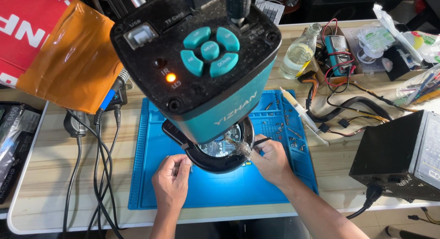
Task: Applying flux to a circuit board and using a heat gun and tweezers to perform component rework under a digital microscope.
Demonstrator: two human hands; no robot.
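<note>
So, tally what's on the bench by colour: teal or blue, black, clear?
Teal or blue: 3, namely microscope camera, work mat, multimeter.
Black: 2, namely power supply box, thin tool in the right hand.
Clear: 2, namely glass bottle, syringe.
Total: 7.
The left hand rests on the mat.

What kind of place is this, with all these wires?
Probably an electronics repair bench: a microscope camera over a blue work mat, a multimeter, and loose cables on the table.
</note>
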